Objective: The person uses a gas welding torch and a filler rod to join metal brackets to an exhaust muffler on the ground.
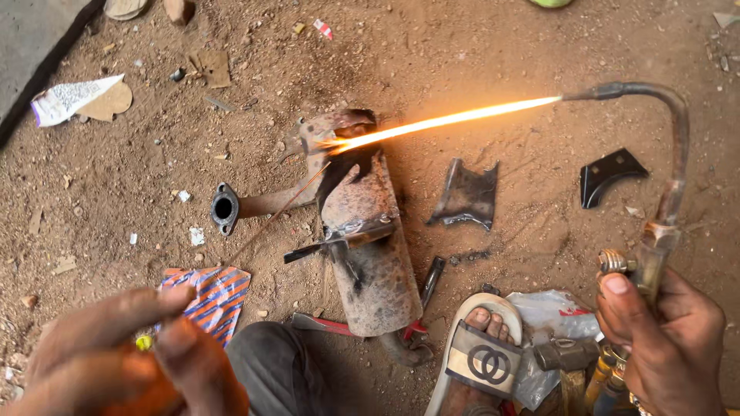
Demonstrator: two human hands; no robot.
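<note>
Rusty cylindrical metal muffler [371, 254] lay on the dirt ahead of both hands, long axis running away from the person — the right hand [664, 343], closed on the curved-neck gas torch [655, 231], threw its flame leftward onto the far end. The left hand [116, 347] pinched a thin filler rod [277, 216] angled toward that spot; a striped orange-and-blue wrapper [212, 296] lay near it.

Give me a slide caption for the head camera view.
Right hand aims a lit torch at a rusty muffler on dirt.

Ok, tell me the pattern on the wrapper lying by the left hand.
Orange and blue diagonal stripes on the wrapper, clearest in the head view.
</note>
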